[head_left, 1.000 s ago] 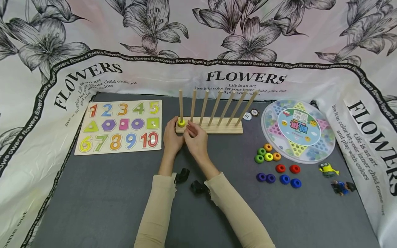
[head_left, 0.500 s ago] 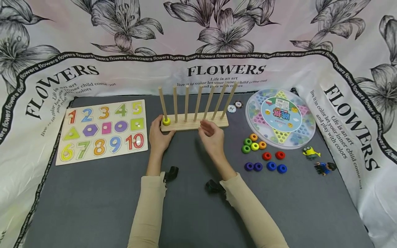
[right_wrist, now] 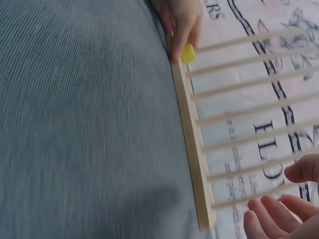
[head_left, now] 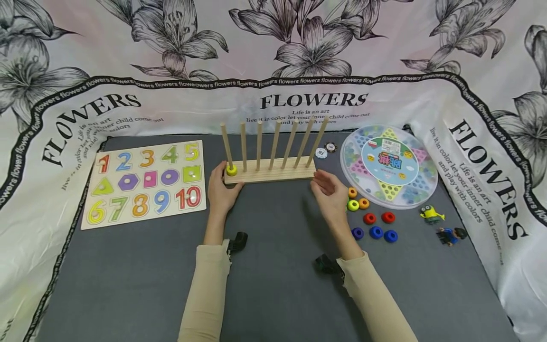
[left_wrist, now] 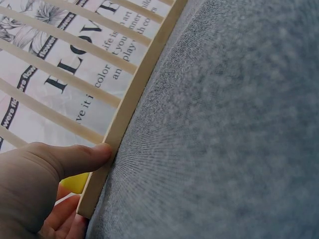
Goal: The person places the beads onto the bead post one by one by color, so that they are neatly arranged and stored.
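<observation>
A wooden peg stand with several upright pegs stands near the back of the table. One yellow ring sits at the foot of its leftmost peg. My left hand grips the stand's left end; in the left wrist view its thumb lies on the long front edge and the fingers come round the end. My right hand is off the stand, close to its right end, with fingers loosely bent and nothing in them. In the right wrist view a gap shows between its thumb and fingers.
Right of my right hand lie loose rings: orange, yellow-green, red, blue and purple. Behind them is a round game box. Two toy figures, one yellow, lie farther right. A number puzzle board lies at left.
My right hand has moved from the yellow ring on the left peg rightward along the stand, past its right end. The left hand stays at the left end. The head view has shifted.
</observation>
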The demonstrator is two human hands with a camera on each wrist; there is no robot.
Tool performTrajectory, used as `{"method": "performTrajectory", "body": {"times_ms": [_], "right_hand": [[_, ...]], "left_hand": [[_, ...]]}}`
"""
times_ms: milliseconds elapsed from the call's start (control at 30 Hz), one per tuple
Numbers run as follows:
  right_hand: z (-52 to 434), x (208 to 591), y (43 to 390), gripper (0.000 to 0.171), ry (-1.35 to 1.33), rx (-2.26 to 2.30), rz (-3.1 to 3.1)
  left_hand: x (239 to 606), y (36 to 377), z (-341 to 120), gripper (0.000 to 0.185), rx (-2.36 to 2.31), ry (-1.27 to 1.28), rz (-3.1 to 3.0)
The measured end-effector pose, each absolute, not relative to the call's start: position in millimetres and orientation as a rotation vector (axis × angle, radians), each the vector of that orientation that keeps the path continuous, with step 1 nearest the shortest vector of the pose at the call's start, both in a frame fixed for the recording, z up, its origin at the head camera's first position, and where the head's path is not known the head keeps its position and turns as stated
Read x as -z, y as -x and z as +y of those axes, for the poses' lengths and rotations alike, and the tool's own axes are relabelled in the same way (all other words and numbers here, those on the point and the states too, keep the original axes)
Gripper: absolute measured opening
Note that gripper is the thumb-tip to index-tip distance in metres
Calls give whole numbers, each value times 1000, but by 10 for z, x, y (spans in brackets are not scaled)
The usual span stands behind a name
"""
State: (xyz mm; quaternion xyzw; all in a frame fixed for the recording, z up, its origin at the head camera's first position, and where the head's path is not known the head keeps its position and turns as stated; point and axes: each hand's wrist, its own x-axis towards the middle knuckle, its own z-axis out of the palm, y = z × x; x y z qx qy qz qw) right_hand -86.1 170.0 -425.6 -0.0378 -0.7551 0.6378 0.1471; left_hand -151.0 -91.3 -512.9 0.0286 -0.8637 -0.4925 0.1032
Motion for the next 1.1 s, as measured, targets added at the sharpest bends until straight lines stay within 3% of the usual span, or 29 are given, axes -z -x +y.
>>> {"method": "performTrajectory", "body": {"times_ms": [333,600,1100], "right_hand": [[2178,4228,645,36,264,-1664,-2314],[2632,4561,538,35,330,-1486,-2399],[2778,4696,476,36,263,-1087,-2646]], "left_hand": [[5118,1515,-908,76,1446,-82,-2551],[5141,1496,-913,76,1445,-79,-2548],[5164,1506,-918,75,1423,-77,-2552]]}}
